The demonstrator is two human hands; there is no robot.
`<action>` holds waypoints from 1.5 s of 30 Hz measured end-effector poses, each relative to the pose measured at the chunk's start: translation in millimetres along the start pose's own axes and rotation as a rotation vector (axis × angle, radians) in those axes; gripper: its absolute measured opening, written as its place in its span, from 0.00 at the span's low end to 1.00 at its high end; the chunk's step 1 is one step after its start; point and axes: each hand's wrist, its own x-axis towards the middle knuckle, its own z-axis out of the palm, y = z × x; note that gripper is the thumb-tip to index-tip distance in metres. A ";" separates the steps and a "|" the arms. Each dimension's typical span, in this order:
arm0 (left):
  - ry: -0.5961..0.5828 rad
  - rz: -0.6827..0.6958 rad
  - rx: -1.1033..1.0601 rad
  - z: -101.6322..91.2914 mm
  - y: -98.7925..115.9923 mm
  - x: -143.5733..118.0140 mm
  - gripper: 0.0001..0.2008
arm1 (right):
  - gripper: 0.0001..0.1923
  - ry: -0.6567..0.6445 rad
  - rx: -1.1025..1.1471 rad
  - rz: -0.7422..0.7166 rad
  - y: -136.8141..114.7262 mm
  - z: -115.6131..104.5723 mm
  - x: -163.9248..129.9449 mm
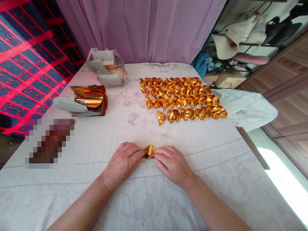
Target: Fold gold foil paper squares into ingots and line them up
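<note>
Between my two hands, low over the cloth-covered table (108, 134), is a small piece of folded gold foil paper (150, 150). My left hand (126, 162) pinches its left end, fingers pressed together. At its right end my right hand (172, 163) grips it with thumb and fingertips. The fingers cover both ends of the foil, so only its middle shows. Beyond my hands lie several rows of folded gold foil pieces (178, 96), crumpled-looking and shiny. One of these, a cone-like piece (161, 117), sits at the near left of the rows.
A bent stack of gold foil sheets (93, 101) lies at the left, with a clear plastic bag (108, 69) of more sheets behind it. A blurred-out dark item (51, 141) is at the left edge. A white plastic bag (250, 107) hangs by the right edge, near a shelf.
</note>
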 end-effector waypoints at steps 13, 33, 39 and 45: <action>-0.042 -0.100 -0.067 6.1 6.4 2.9 0.08 | 0.10 0.036 -0.030 0.145 -0.5 1.0 -0.6; -0.076 -0.259 -0.055 12.7 12.4 4.9 0.07 | 0.10 0.064 -0.155 0.264 -0.8 10.8 -0.1; -0.069 -0.244 -0.026 14.6 11.7 3.4 0.07 | 0.10 0.042 -0.167 0.269 -0.1 10.9 0.7; -0.078 -0.262 -0.037 13.4 11.7 5.6 0.06 | 0.09 0.034 -0.190 0.272 -0.1 11.4 0.8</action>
